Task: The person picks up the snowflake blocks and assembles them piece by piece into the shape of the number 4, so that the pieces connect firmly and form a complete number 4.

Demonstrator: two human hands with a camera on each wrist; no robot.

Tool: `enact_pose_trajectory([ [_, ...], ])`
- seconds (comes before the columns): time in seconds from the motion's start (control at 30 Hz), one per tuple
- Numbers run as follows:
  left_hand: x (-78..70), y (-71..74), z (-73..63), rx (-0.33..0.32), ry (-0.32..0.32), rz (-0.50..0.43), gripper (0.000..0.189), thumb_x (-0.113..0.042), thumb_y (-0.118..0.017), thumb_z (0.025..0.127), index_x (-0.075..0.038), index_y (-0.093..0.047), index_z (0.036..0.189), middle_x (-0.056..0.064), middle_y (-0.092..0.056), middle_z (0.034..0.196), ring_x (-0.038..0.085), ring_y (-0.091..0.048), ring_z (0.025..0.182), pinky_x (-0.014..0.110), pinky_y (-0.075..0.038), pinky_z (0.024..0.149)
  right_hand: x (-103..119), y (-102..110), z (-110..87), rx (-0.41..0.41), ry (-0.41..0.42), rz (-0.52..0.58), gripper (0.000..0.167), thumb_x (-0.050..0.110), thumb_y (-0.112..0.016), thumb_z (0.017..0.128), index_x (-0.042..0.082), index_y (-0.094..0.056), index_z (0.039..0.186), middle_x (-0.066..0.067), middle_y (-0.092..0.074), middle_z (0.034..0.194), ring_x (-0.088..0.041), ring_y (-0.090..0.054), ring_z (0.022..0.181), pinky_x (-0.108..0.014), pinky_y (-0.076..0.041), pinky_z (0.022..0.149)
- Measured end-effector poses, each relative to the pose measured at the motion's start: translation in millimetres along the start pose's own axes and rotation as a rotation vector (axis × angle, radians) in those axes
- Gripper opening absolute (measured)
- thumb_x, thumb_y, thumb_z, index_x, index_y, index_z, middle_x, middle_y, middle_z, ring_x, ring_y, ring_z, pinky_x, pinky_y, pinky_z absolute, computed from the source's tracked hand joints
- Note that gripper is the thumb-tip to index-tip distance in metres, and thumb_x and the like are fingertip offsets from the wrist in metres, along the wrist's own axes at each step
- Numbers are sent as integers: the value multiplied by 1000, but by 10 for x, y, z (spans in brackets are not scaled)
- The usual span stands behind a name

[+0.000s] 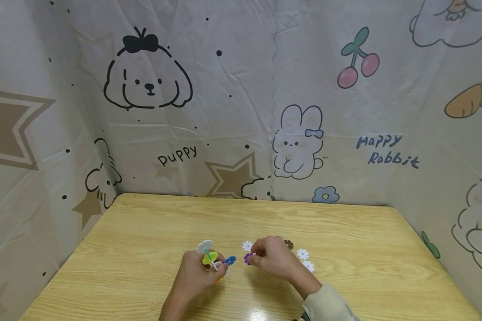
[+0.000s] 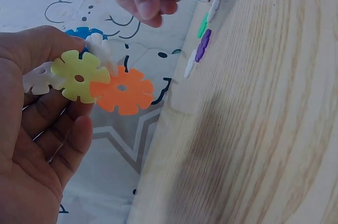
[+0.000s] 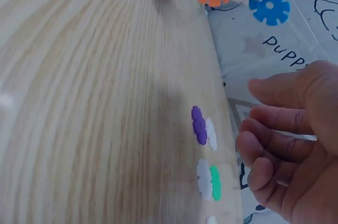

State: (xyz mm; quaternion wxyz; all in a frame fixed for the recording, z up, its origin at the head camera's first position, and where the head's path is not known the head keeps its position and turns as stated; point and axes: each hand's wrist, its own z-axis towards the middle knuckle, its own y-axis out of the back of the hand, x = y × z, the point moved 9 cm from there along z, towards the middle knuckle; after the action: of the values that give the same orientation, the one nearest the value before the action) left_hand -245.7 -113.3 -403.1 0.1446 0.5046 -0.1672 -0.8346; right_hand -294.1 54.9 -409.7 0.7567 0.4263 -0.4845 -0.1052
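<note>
My left hand (image 1: 194, 274) pinches a cluster of joined plastic snowflake discs between thumb and fingers, raised off the table. In it I see a yellow-green disc (image 2: 66, 71), an orange disc (image 2: 136, 100), a blue disc (image 3: 277, 17) and several white ones; a thin green edge shows in the head view. My right hand (image 1: 275, 256) hovers over the loose discs, nearest to a purple disc (image 1: 247, 259). From the right wrist, that hand's fingers (image 3: 264, 134) are loosely bent with a gap to the thumb and nothing between them. The purple disc lies flat on the wood.
Beside the purple disc is a white disc (image 1: 247, 246). A green disc (image 3: 215, 183), a brown disc (image 1: 289, 244) and more white discs (image 1: 303, 254) lie around the right hand on the wooden table (image 1: 144, 223). A printed cloth (image 1: 233, 89) hangs behind the table.
</note>
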Motion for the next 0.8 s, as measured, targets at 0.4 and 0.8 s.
enact_pose_trajectory([
  [0.4, 20, 21, -12, -18, 19, 22, 15, 5, -78, 77, -10, -73, 78, -7, -70, 73, 3, -57, 58, 21, -46, 48, -197, -83, 64, -4, -61, -44, 18, 14, -81, 81, 0, -75, 92, 2, -69, 76, -9, -60, 66, -27, -51, 60],
  [0.8, 11, 13, -7, 1, -9, -11, 13, 3, -79, 76, -8, -74, 79, -7, -70, 72, 2, -53, 55, 17, -39, 44, -289, -202, 141, 0, -83, -64, 8, 10, -82, 75, 9, -74, 75, 5, -66, 70, -8, -55, 62, -26, -49, 56],
])
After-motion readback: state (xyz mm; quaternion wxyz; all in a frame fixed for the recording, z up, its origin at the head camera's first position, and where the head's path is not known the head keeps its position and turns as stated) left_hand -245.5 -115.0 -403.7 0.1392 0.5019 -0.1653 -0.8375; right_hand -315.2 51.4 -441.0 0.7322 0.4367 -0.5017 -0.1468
